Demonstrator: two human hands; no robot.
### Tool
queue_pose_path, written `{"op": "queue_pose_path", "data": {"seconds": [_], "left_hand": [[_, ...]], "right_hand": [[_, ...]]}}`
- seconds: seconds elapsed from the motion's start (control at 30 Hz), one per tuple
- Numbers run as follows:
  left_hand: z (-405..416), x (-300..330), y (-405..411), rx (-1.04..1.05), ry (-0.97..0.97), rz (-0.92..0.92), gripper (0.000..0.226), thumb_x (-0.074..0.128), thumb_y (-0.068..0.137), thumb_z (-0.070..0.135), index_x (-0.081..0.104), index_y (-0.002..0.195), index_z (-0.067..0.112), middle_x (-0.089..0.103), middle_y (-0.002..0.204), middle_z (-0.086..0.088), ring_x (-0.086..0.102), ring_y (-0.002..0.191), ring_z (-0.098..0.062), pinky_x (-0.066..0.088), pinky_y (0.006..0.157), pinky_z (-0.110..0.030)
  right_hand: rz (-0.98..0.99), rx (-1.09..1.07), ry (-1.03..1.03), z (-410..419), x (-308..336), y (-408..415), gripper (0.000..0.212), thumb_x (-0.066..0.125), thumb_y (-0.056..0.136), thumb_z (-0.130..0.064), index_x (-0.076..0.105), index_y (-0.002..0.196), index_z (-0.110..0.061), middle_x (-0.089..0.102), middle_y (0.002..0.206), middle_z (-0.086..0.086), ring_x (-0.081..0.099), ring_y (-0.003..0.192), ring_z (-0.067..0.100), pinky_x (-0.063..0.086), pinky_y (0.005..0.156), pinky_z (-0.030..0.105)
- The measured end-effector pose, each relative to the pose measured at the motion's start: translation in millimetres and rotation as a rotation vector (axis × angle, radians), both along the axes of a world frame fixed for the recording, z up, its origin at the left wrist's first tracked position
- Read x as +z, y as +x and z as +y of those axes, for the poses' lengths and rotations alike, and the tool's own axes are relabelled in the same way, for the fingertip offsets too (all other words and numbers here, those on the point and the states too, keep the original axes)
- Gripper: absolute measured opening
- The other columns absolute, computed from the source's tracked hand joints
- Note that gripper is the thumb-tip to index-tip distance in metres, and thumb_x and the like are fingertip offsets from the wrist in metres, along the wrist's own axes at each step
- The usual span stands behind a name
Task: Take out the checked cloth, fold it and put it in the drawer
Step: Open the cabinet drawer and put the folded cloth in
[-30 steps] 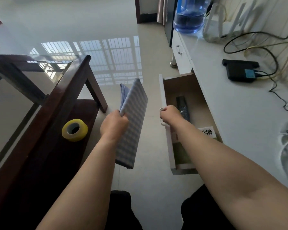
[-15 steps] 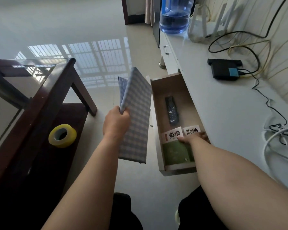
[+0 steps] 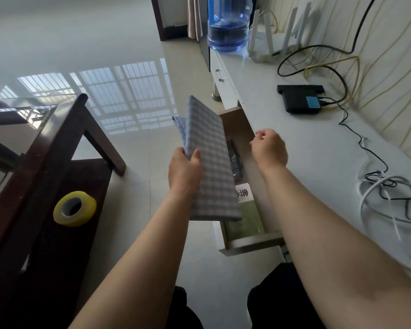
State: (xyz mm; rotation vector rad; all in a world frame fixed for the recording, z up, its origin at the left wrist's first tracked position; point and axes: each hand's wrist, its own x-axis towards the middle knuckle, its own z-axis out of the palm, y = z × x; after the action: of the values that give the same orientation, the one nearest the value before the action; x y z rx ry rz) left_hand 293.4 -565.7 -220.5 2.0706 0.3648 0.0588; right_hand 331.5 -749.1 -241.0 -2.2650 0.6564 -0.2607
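The checked cloth (image 3: 211, 162), folded into a long blue-grey rectangle, hangs over the left side of the open drawer (image 3: 252, 243). My left hand (image 3: 184, 172) grips its left edge near the middle. My right hand (image 3: 268, 150) hovers above the drawer's right side at the edge of the white cabinet top (image 3: 306, 162), fingers loosely curled, holding nothing. Inside the drawer lie a black remote (image 3: 236, 162), a white labelled box (image 3: 242, 193) and a green item (image 3: 244, 222), partly hidden by the cloth and my right forearm.
A dark wooden table (image 3: 45, 162) with a glass top stands at the left; a yellow tape roll (image 3: 74, 208) sits on its lower shelf. On the cabinet are a blue water bottle (image 3: 228, 27), a black box (image 3: 301, 98) and tangled cables (image 3: 389, 186). Shiny floor lies between.
My right hand has left the boxes in the drawer and risen to the cabinet edge. My left hand has carried the cloth right, over the drawer.
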Motion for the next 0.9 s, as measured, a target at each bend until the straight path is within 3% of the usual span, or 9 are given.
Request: {"op": "queue_pose_path", "data": {"seconds": [0.07,0.2,0.3,0.4,0.5,0.6,0.67,0.77,0.9], "left_hand": [[-18.9,-7.5,4.2,-0.001,-0.018,0.074,0.033,0.047,0.097,0.033,0.054,0.116,0.007,0.061,0.103,-0.008,0.056,0.081,-0.018,0.044,0.064,-0.027],[-54.5,-35.9,13.0,-0.016,-0.060,0.246,0.039,0.045,0.093,0.031,0.051,0.124,0.007,0.059,0.124,-0.016,0.058,0.109,-0.036,0.047,0.092,-0.039],[-81.3,-57.7,13.3,-0.056,-0.136,0.310,0.036,0.044,0.093,0.031,0.051,0.122,0.010,0.060,0.120,-0.011,0.059,0.108,-0.033,0.047,0.094,-0.038],[-108.4,-73.4,11.9,-0.079,-0.428,0.321,0.028,0.048,0.094,0.030,0.056,0.115,0.012,0.064,0.109,-0.007,0.063,0.103,-0.027,0.052,0.092,-0.041],[-132.8,-89.4,17.3,-0.216,-0.714,0.470,0.035,0.045,0.098,0.033,0.056,0.123,0.011,0.062,0.125,-0.013,0.059,0.118,-0.034,0.049,0.099,-0.046],[-142.7,-98.9,27.8,-0.331,-0.448,0.527,0.056,0.039,0.100,0.033,0.028,0.148,0.008,0.033,0.153,-0.015,0.034,0.140,-0.031,0.032,0.114,-0.040],[-131.7,-89.6,34.0,-0.221,-0.225,0.258,0.053,0.041,0.099,0.024,0.028,0.149,0.009,0.034,0.153,-0.010,0.032,0.141,-0.025,0.027,0.116,-0.034],[-95.7,-79.4,38.2,0.078,0.074,-0.037,0.050,0.046,0.092,0.019,0.039,0.142,0.013,0.038,0.149,-0.008,0.031,0.140,-0.026,0.024,0.117,-0.041],[-64.6,-94.7,25.8,0.195,-0.090,0.526,0.055,0.036,0.097,0.039,0.040,0.139,0.004,0.040,0.145,-0.018,0.041,0.131,-0.036,0.035,0.108,-0.045]], "right_hand": [[-0.087,-0.108,-0.071,-34.8,14.6,-3.8,0.034,0.039,0.093,-0.019,0.060,0.119,-0.013,0.065,0.119,0.011,0.058,0.110,0.032,0.043,0.086,0.032],[0.129,-0.038,-0.157,-80.6,-31.0,-38.2,0.041,0.043,0.091,-0.013,0.047,0.131,-0.007,0.053,0.135,0.017,0.045,0.127,0.035,0.032,0.106,0.040],[0.052,0.030,-0.265,-83.8,-56.7,-49.0,0.041,0.045,0.088,-0.007,0.050,0.129,-0.003,0.051,0.138,0.016,0.036,0.135,0.031,0.023,0.111,0.037],[0.034,0.012,-0.276,-81.5,-57.9,-45.5,0.042,0.044,0.089,-0.007,0.050,0.130,-0.005,0.047,0.142,0.014,0.031,0.140,0.028,0.017,0.115,0.036],[0.031,0.003,-0.312,-82.3,-60.7,-42.3,0.041,0.044,0.089,-0.010,0.051,0.129,-0.007,0.045,0.145,0.013,0.030,0.140,0.026,0.017,0.115,0.035],[0.026,-0.013,-0.330,-82.4,-61.9,-42.1,0.040,0.045,0.089,-0.011,0.053,0.128,-0.009,0.042,0.147,0.012,0.030,0.141,0.025,0.017,0.114,0.034],[0.028,-0.012,-0.338,-82.0,-62.2,-41.2,0.040,0.044,0.089,-0.012,0.053,0.128,-0.010,0.041,0.147,0.010,0.029,0.141,0.025,0.017,0.115,0.035],[0.038,-0.008,-0.347,-80.9,-63.7,-42.1,0.040,0.043,0.089,-0.013,0.051,0.128,-0.012,0.040,0.148,0.009,0.028,0.142,0.025,0.017,0.115,0.036],[0.057,-0.003,-0.356,-80.1,-62.8,-42.6,0.041,0.041,0.089,-0.013,0.049,0.130,-0.013,0.039,0.149,0.010,0.026,0.142,0.025,0.016,0.116,0.036]]}}
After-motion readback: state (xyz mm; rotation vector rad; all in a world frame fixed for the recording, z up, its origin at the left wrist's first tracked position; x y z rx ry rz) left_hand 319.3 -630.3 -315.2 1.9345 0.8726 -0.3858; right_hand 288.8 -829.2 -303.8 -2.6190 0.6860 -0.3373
